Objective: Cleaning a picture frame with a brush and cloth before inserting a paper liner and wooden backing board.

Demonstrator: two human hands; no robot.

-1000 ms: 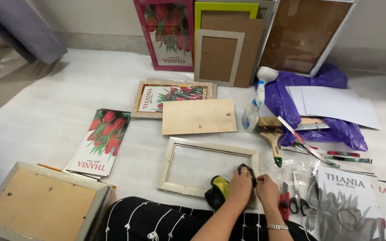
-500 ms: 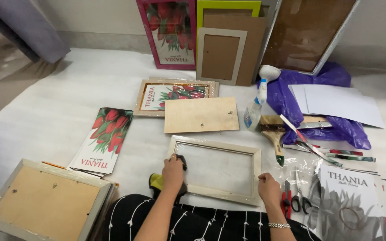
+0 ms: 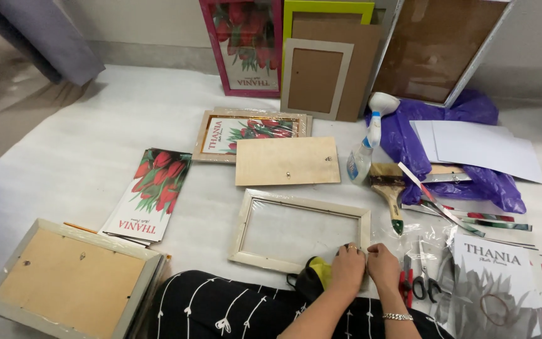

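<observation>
since the picture half a second back, our left hand (image 3: 347, 269) has crossed from the near left corner of the pale wooden frame (image 3: 300, 231) to its near right corner, and the yellow and black cloth (image 3: 312, 274) has come along with it. our right hand (image 3: 383, 267) has hardly shifted.

the frame lies flat on the white floor covering (image 3: 76, 157) right in front of us, wrapped in clear film, its long sides running left to right. both our hands sit together at its near right corner, touching each other. the left hand is curled, fingers bent down onto the corner; the cloth shows just beside it, but we cannot tell whether it grips the cloth. the right hand is also curled with fingertips pressed at the corner, and we cannot tell if it pinches anything. a bracelet (image 3: 398, 317) rings the right wrist.

just right of our hands lie red-handled scissors (image 3: 420, 281). beyond the frame rests a plain wooden backing board (image 3: 286, 161), with a spray bottle (image 3: 366, 149) and a paintbrush (image 3: 389, 189) to its right. a tulip print (image 3: 151, 193) lies to the left, and another frame, back side up (image 3: 69, 277), sits at the near left.
</observation>
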